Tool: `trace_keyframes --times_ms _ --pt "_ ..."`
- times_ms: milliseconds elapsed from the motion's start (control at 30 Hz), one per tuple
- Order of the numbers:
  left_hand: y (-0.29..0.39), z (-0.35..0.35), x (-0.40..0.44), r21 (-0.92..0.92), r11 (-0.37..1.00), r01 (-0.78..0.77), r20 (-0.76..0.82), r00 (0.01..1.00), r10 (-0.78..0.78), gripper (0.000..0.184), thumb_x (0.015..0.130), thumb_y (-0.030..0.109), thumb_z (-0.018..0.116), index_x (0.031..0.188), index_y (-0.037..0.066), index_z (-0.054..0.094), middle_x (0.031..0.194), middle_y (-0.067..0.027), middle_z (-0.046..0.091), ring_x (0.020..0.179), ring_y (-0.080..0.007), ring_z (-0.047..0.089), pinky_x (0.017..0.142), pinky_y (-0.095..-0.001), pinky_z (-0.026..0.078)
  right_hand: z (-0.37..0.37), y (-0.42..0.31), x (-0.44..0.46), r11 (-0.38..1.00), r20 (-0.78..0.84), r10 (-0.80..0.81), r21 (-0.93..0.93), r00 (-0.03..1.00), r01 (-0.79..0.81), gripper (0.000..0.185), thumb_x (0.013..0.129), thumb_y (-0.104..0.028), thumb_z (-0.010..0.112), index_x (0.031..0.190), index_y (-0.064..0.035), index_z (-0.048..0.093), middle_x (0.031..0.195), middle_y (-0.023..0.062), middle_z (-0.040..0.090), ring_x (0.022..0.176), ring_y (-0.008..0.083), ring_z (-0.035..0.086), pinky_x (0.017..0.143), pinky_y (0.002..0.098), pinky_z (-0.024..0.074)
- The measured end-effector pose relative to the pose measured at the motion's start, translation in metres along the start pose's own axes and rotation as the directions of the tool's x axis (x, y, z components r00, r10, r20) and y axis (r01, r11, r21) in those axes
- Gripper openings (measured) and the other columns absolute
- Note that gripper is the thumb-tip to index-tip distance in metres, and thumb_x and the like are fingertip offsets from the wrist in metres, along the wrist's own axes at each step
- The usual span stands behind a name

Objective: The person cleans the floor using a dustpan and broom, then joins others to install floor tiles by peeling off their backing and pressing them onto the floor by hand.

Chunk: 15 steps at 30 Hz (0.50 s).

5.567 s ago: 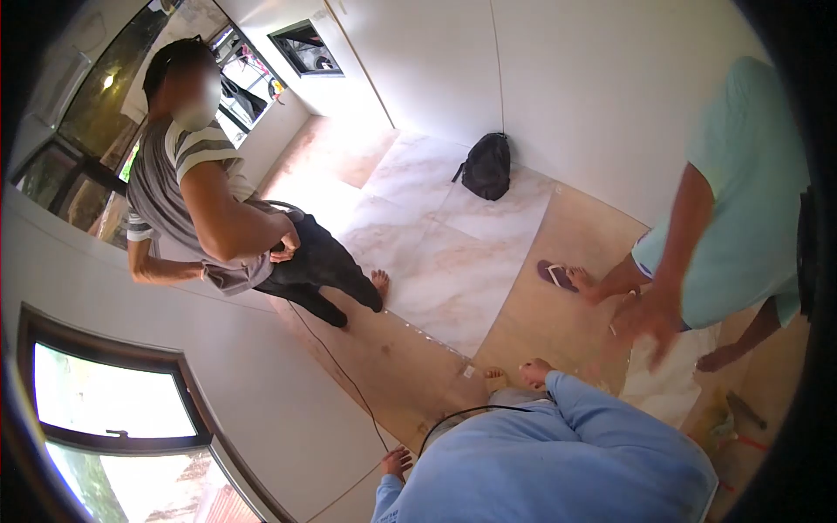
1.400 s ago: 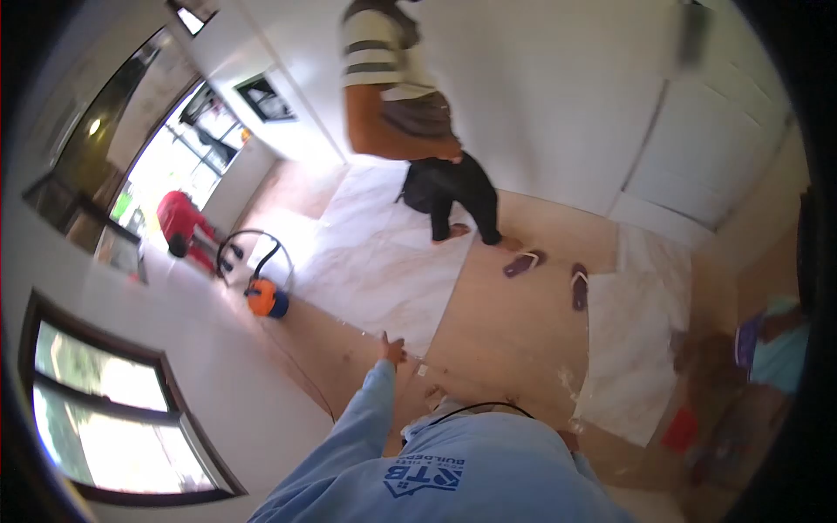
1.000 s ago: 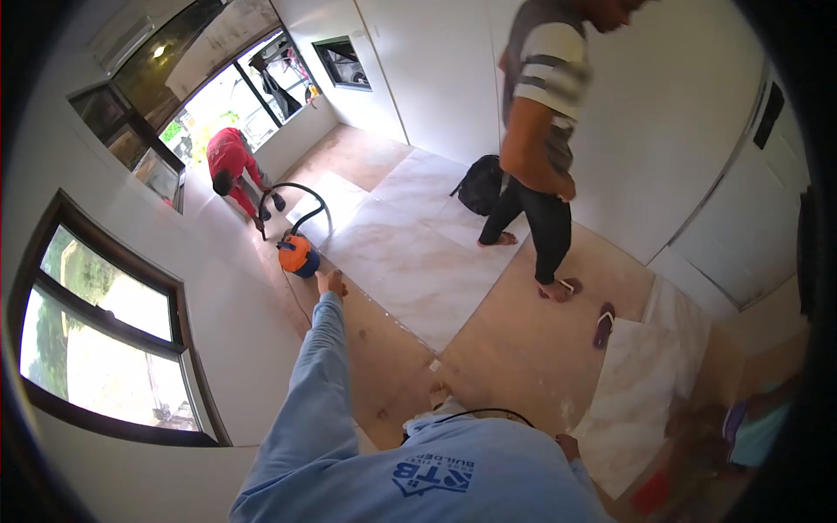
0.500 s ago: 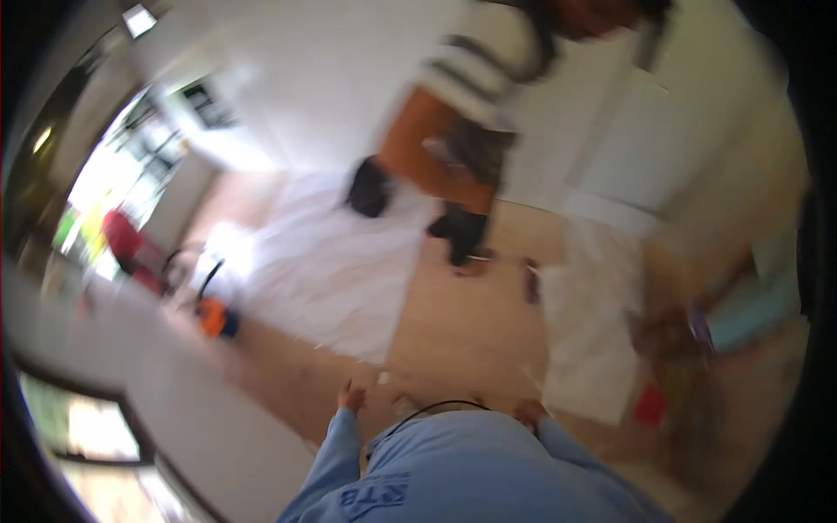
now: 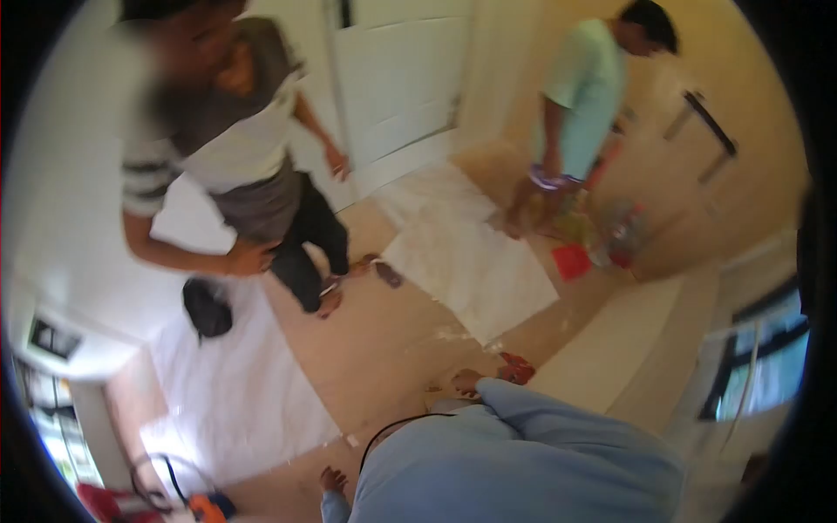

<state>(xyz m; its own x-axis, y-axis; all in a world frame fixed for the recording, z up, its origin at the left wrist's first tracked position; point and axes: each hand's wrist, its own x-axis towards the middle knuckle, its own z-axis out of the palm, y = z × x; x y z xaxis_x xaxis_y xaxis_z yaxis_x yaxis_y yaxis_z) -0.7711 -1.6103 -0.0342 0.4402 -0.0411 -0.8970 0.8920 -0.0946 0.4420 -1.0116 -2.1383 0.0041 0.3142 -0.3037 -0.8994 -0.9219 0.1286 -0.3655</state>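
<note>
My left hand (image 5: pixel 332 479) hangs at my side near the lower edge of the view, its fingers apart and nothing visible in it. It is nearest to a white sheet (image 5: pixel 231 410) spread on the floor. In front of my body is my right hand (image 5: pixel 468 382), fingers loosely spread, with nothing seen in them. Just right of it in the view, a red patterned thing (image 5: pixel 516 368), perhaps footwear, shows on the floor. A second white sheet (image 5: pixel 475 270) lies farther ahead.
A person in a striped shirt (image 5: pixel 248 157) stands ahead on the left. Another in a pale green shirt (image 5: pixel 584 105) stands near the right wall. A red dustpan-like piece (image 5: pixel 571 261), a sandal (image 5: pixel 388 275), a black bag-like item (image 5: pixel 207 307) and an orange-and-blue object (image 5: pixel 209 507) are around.
My view has swung right, bringing the door and right wall in. The striped-shirt person, bent over before, now stands more upright. My right arm has come across in front of my body.
</note>
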Motion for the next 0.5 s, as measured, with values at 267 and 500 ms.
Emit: trace_keyframes --times_ms 267,500 --pt "0.017 0.007 0.031 0.181 0.982 -0.048 -0.088 0.994 0.065 0.041 0.094 0.029 0.051 0.132 0.014 0.051 0.092 -0.0134 0.063 0.065 -0.0283 0.058 0.044 -0.0400 0.043 0.015 -0.005 -0.034 0.984 -0.041 -0.129 -0.130 0.991 0.122 0.037 0.084 -0.038 0.059 0.087 -0.0024 0.066 0.074 0.0123 0.065 0.057 0.0229 0.058 0.047 0.0379 0.0464" --pt "-0.023 0.006 0.037 0.351 0.924 -0.151 0.106 0.987 0.121 0.037 0.089 0.024 0.059 0.124 0.013 0.057 0.088 -0.0107 0.064 0.070 -0.0292 0.060 0.048 -0.0456 0.046 0.032 0.042 -0.037 0.963 -0.022 -0.185 -0.204 0.983 0.176 0.042 0.081 -0.043 0.063 0.093 -0.0032 0.069 0.077 0.0132 0.067 0.057 0.0235 0.060 0.047 0.0388 0.0481"
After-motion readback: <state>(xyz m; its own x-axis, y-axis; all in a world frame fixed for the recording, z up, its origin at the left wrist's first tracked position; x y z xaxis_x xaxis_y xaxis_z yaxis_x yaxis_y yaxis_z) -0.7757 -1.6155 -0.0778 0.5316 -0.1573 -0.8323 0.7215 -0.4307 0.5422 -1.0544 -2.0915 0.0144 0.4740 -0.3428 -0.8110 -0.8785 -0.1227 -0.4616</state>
